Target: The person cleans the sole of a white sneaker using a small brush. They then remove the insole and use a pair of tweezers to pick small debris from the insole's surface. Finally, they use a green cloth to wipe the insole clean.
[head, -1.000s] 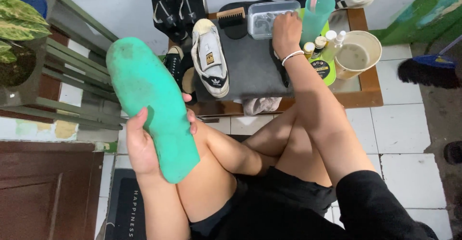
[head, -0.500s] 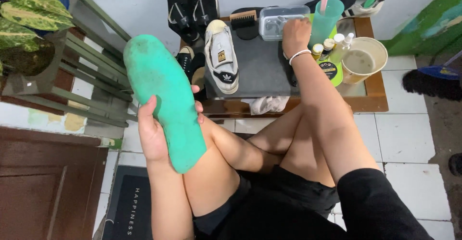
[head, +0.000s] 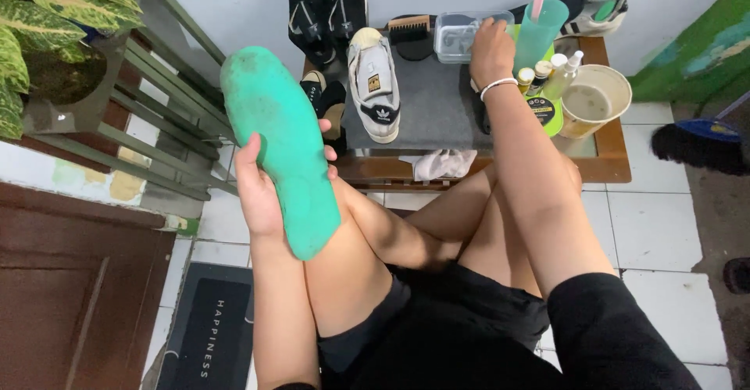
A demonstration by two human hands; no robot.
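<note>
Here, a seated person at a low table point(head: 609, 167). Left hand point(head: 262, 191) is wrapped around the lower half of a green insole point(head: 281, 144), thumb on the near face, fingertips showing past the far edge. The insole stands nearly upright at 9 o'clock from the knees, toe end up, heel end resting by the left thigh. Right hand point(head: 491, 50) is stretched out to 12 o'clock, fingers down on a clear box point(head: 461, 34) on the table's grey mat point(head: 430, 101); whether it grips the box or only touches it, I cannot tell.

Handling, as a judgement: the insole looks light, thin and bendy, likely foam, with dark grime near the toe. It would flop if pinched at one end; a hold across the waist, as now, steadies it. The surface looks matte, not slippery.

Packages and labels: small bottles point(head: 547, 73) with pale caps at 1 o'clock, just beside a teal cup point(head: 539, 34) holding a pink handle. Under them a lime-green round label card point(head: 551, 112), dark print. A cream tub point(head: 594, 101) of cloudy liquid at 2 o'clock. White shoe point(head: 373, 85) with a dark tongue badge at 11 o'clock; brush point(head: 410, 24) behind it. Dark doormat point(head: 207, 331) with pale lettering at 7 o'clock.
</note>
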